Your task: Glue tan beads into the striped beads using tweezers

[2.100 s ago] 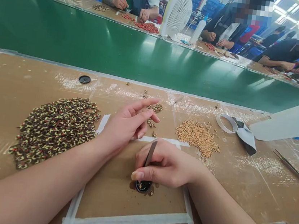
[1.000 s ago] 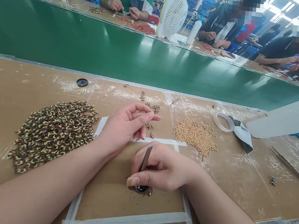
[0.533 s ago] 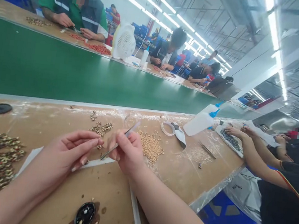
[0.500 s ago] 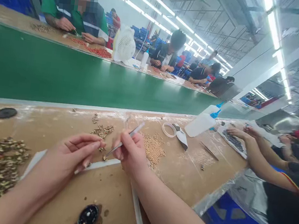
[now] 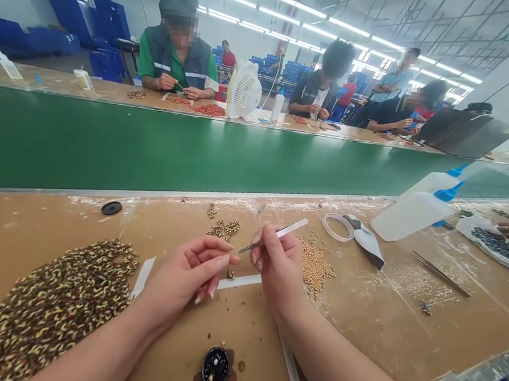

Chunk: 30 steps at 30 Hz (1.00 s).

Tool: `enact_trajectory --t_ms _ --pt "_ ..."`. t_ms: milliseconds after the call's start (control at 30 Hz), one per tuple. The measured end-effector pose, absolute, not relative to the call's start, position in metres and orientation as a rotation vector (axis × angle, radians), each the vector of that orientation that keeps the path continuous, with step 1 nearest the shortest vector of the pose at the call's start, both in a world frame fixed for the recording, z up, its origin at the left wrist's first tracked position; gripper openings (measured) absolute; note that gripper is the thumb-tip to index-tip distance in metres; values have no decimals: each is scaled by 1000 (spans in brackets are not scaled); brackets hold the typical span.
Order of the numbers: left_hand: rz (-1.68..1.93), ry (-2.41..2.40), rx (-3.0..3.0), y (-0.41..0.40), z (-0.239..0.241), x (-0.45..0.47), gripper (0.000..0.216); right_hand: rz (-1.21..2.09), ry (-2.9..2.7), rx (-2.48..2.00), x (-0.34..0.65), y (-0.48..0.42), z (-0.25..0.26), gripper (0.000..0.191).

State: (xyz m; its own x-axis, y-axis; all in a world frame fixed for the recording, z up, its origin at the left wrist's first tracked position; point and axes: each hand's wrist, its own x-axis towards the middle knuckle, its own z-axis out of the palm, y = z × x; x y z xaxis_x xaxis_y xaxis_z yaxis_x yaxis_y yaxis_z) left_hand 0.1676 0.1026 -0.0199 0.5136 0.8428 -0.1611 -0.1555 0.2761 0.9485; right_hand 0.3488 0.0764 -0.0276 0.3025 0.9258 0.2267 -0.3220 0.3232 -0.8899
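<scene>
The long green surface (image 5: 194, 152) runs across the whole view, and on our side of it we have the brown desk (image 5: 358, 327). The broadest thing lying on that desk is the heap of dark and cream pieces (image 5: 58, 308), flecked with red, spread to the left of our hands. To the right, a white bottle (image 5: 412, 213) with a blue nozzle leans at a slant, overlapping a similar one behind. Our left hand (image 5: 193, 272) is half curled, its thumb and fingers drawn near one another; we cannot tell whether it pinches anything tiny. Our right hand (image 5: 281, 258) closes around the tweezers (image 5: 295, 225), held aslant, their tip just beside the left fingertips; we cannot tell if that tip grips a piece. Just right of this hand spreads the pile of tan beads (image 5: 317, 266). A second pair of tweezers (image 5: 441, 275) lies farther right, and a pale ring (image 5: 339, 238) sits near the bottle. Below our hands, the small black cup (image 5: 204, 365) holds dark liquid with pale bits, brown stains around it. Smallest are the loose pieces (image 5: 224, 230) scattered beyond our fingers.
</scene>
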Motion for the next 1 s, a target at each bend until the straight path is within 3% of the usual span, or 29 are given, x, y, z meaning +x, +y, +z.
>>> enact_trajectory --t_ms 500,1000 --pt "747 749 1107 101 -17 167 29 1100 -841 -765 350 78 -28 48" --pt "704 656 1024 97 -14 166 38 1091 -885 -726 346 70 -24 48"
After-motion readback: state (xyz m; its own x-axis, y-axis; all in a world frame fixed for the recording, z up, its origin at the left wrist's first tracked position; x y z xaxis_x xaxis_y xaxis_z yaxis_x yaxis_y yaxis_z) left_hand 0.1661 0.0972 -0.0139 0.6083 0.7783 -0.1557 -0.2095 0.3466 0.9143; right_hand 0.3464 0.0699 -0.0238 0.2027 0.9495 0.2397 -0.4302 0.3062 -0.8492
